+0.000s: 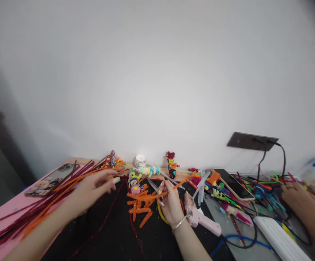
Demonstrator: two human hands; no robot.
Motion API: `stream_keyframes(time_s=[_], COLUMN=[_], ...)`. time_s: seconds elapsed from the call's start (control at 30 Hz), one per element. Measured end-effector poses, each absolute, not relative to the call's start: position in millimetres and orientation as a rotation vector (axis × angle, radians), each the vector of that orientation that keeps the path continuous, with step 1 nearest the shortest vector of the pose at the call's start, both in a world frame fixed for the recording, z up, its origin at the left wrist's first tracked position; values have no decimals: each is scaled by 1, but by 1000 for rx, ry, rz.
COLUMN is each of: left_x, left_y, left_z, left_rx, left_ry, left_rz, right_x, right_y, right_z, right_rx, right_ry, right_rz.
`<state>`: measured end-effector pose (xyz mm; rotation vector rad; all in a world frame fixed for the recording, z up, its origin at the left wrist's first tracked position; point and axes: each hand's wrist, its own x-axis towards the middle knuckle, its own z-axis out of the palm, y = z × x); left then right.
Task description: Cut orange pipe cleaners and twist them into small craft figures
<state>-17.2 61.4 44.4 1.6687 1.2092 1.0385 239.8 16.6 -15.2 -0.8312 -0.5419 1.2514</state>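
My left hand (93, 188) reaches out over a bundle of long dark red and orange pipe cleaners (38, 206), with its fingers curled round an orange one near the tips. My right hand (169, 203) wears a thin bracelet and grips a pair of scissors (160, 188), with an orange pipe cleaner (179, 183) between its fingers. Several short cut orange pieces (141, 206) lie heaped on the black mat between my hands. A small multicoloured pipe-cleaner figure (134, 183) lies just behind them.
A pink glue gun (201, 217) lies right of my right hand. A phone (51, 179) rests on the pink surface at left, another phone (235, 185) at right among loose pipe cleaners and cables. Another person's hands (306, 206) work at far right. Small figures (171, 165) stand along the wall.
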Motion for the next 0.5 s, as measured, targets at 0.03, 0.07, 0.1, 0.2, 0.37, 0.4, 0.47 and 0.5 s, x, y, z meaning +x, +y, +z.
stream_keyframes(time_s=[0.03, 0.07, 0.1, 0.2, 0.37, 0.4, 0.47, 0.5], left_x=[-1, 14, 26, 52, 73, 74, 75, 75], left_y=[53, 46, 42, 36, 41, 42, 43, 42], left_z=[38, 30, 23, 10, 1, -2, -8, -11], left_rx=[1568, 1459, 1340, 1094, 909, 896, 884, 885], left_ry=[1118, 1061, 1002, 760, 721, 733, 748, 754], left_rz=[944, 866, 821, 800, 1045, 1089, 1134, 1133], right_x=[240, 240, 241, 241, 237, 236, 232, 229], right_y=[17, 17, 17, 18, 18, 17, 15, 13], right_z=[-15, -15, -15, -17, -18, -18, -18, -19], right_rx=[-789, -754, -734, -729, -792, -805, -828, -837], right_ry=[-512, -486, -473, -497, -593, -611, -671, -709], right_rz=[1253, 1250, 1246, 1225, 1197, 1214, 1297, 1349])
